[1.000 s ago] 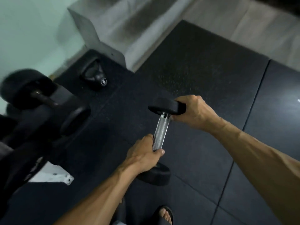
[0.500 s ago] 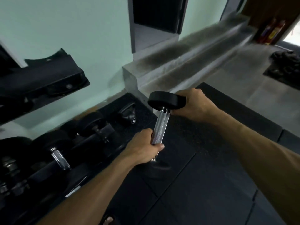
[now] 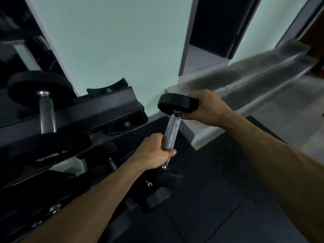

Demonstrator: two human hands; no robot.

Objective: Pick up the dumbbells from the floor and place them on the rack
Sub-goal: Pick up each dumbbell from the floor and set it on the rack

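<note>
I hold a dumbbell (image 3: 172,130) with black round heads and a knurled metal handle, raised in the air and tilted nearly upright. My left hand (image 3: 154,154) grips the lower part of the handle. My right hand (image 3: 208,109) grips the far, upper head from the right side. The lower head hangs below my left hand. The black dumbbell rack (image 3: 108,109) stands to the left, and the bare right end of its upper shelf lies just left of the dumbbell.
A larger dumbbell (image 3: 46,116) rests on the rack's upper shelf at left. More dumbbells (image 3: 112,163) sit on the lower shelf under my left arm. Black rubber mats (image 3: 210,199) cover the floor. A grey concrete step (image 3: 245,81) and a pale green wall (image 3: 114,41) lie behind.
The dumbbell has come up from near the floor to the height of the rack's upper shelf, and my view has lifted toward the rack. Both hands keep the same grips.
</note>
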